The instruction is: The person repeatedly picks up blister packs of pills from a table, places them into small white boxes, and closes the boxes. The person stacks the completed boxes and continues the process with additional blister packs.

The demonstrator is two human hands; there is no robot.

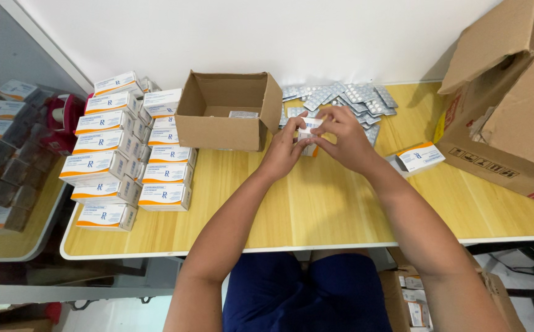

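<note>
Clearly, both hands, left hand (pixel 284 150) and right hand (pixel 341 138), pinch a small white carton (pixel 309 127) above the tabletop (pixel 316 209) just right of the open cardboard box (pixel 227 117), and a loose grip could drop it among the blister packs (pixel 347 95).

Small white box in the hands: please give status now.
Left hand and right hand both shut on small white box, above the wooden table. Open brown carton beside left hand. Blister packs behind. Nothing blocking.
</note>
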